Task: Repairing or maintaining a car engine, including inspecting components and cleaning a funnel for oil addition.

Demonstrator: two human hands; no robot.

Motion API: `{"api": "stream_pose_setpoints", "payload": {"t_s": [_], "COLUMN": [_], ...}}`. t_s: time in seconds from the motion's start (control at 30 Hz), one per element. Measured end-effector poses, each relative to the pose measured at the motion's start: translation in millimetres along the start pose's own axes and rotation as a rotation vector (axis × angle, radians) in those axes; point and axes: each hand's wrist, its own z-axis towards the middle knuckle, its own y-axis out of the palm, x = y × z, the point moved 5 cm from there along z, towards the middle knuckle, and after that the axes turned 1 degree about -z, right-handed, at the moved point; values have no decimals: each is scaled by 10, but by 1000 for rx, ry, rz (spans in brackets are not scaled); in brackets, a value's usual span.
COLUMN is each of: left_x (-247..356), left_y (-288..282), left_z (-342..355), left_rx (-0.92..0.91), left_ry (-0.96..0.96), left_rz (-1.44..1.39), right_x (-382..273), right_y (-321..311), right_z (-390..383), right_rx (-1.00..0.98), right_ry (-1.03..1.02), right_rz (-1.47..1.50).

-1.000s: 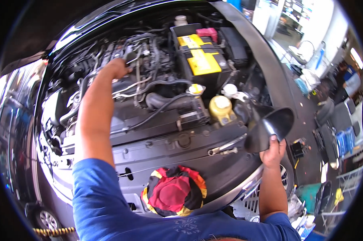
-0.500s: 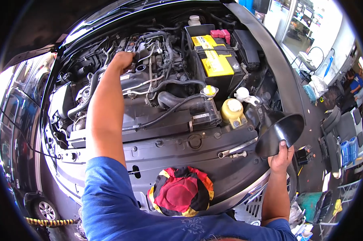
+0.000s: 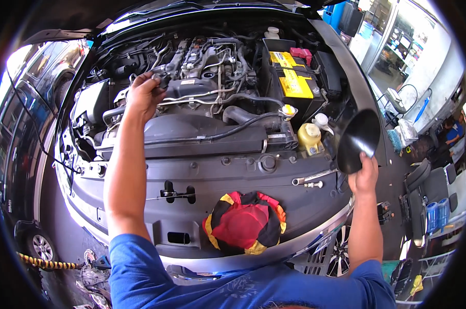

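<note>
My left hand (image 3: 142, 96) is raised over the front of the engine, its fingers closed round a small black cap (image 3: 164, 81). To the right of that hand, a round open filler hole (image 3: 208, 75) shows in the engine top. My right hand (image 3: 365, 175) grips the rim of a wide black funnel (image 3: 357, 139), which it holds tilted above the right front corner of the engine bay. The funnel's narrow end is hidden. The yellowish reservoir (image 3: 309, 138) with a white cap is the part nearest the funnel on its left.
A ratchet wrench (image 3: 315, 176) and a short socket piece (image 3: 314, 185) lie on the front panel. Near me rests a crumpled red, black and yellow cloth (image 3: 246, 221). A battery (image 3: 294, 77) with yellow labels stands at the back right. Seats (image 3: 431, 180) lie on the floor beyond the car.
My left hand has drawn back from the filler hole toward the left and nearer me, with the cap now showing in it. The funnel is still in my right hand, turned more upright.
</note>
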Motion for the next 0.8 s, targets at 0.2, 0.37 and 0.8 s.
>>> {"api": "stream_pose_setpoints", "payload": {"t_s": [0.2, 0.37, 0.8], "left_x": [344, 310, -141], "left_y": [-588, -1096, -1537], "left_z": [-1018, -1820, -3207], "left_rx": [-1, 63, 86], "left_ry": [4, 40, 273], "left_rz": [104, 266, 686], "right_x": [145, 488, 1542], "right_y": [924, 1658, 3390], "right_z": [518, 1049, 1683], "right_rx": [-290, -326, -217], "right_ry": [262, 378, 437], "right_rz": [145, -9, -168]}}
